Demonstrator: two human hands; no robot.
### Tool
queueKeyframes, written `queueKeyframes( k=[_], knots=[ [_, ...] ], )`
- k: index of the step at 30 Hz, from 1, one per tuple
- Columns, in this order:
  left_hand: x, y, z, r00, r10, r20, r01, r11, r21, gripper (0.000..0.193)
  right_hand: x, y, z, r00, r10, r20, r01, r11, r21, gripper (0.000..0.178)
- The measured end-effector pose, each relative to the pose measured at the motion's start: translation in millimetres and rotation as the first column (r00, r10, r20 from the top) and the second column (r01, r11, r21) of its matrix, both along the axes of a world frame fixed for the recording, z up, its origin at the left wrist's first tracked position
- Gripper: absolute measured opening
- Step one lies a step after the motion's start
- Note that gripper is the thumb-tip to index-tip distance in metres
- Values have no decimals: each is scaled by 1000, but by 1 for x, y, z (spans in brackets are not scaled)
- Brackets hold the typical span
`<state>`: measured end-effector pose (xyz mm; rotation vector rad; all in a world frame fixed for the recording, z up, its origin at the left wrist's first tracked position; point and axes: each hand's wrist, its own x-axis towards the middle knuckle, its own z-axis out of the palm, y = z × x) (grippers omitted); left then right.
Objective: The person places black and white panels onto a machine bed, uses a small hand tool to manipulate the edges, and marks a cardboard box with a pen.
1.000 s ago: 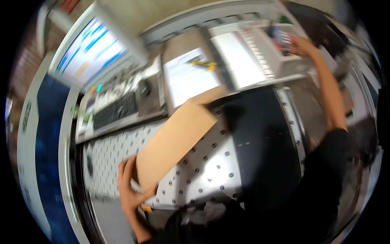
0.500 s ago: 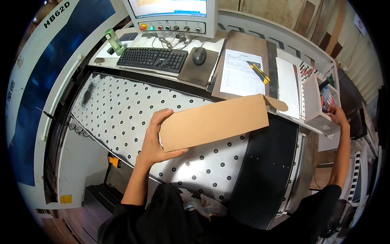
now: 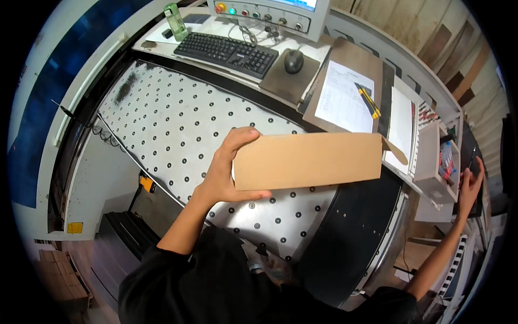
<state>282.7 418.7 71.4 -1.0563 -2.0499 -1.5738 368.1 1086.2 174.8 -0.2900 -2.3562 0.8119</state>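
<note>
My left hand (image 3: 229, 170) grips a plain brown cardboard box (image 3: 310, 161) by its left end, thumb along the lower edge and fingers over the top. The box is held level above the metal table, and a rounded flap (image 3: 396, 151) sticks out at its right end. Far to the right, my right hand (image 3: 470, 186) is beside a small grey open bin (image 3: 429, 162). A slim dark pen-like thing (image 3: 472, 155) stands up between its thumb and fingers. Small red and blue items (image 3: 447, 161) lie inside the bin.
A metal table (image 3: 178, 121) dotted with black studs lies below, with a black panel (image 3: 348, 232) at its right. Beyond are a keyboard (image 3: 226, 55), a mouse (image 3: 293, 61), a green bottle (image 3: 175, 21), a paper sheet (image 3: 340, 100), a yellow-black cutter (image 3: 369, 101) and a monitor (image 3: 264, 16).
My right hand has come out of the grey bin and moved right, with a slim dark thing in its fingers. The box has turned nearly level. The whole view has shifted.
</note>
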Motion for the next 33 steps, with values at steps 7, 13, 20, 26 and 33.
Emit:
queueKeyframes(
  k=[7,13,20,26,33],
  knots=[
    [7,14,-8,997,24,-75,-21,999,47,98,43,-322,-35,725,182,-665,-644,521,-560,32],
    [16,15,-5,994,54,-90,-55,998,-4,95,26,-433,-68,583,422,-695,-804,177,-567,51],
    [22,17,0,989,94,-112,-95,995,0,94,16,-461,-59,736,513,-441,-673,625,-396,18],
    [24,16,-2,987,104,-120,-104,995,3,94,13,-479,-45,892,388,-232,-445,665,-599,6],
    [25,19,-5,988,84,-133,-85,996,0,94,10,-477,-45,916,354,-191,-400,756,-518,15]
  ],
)
